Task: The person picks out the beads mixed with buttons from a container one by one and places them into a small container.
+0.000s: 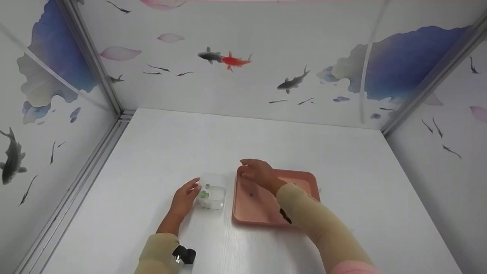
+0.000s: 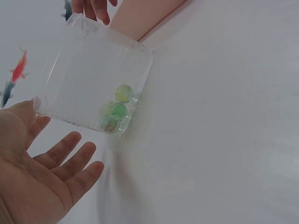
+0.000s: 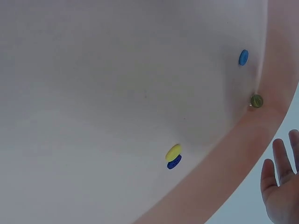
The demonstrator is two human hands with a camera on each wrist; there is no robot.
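Note:
My left hand [image 1: 184,198] is at the left side of a clear plastic box [image 1: 217,193], its thumb and fingers spread. Several green and yellowish marbles [image 2: 120,109] lie together in one corner of the box. My right hand [image 1: 260,175] reaches over the far left corner of a pink tray [image 1: 247,211], and nothing shows in its fingers. In the right wrist view, its extended fingers [image 3: 281,161] appear past the rim. A greenish marble [image 3: 256,101] sits at the tray's corner, near a blue disc [image 3: 243,57]. Farther along the rim, a yellow disc [image 3: 173,152] overlaps a dark blue button [image 3: 174,162].
Both the box and the tray stand on a white table [image 1: 175,144], the box just left of the tray. Walls with painted fish [image 1: 236,61] close in the back and sides. Metal rails [image 1: 102,152] run along the left edge.

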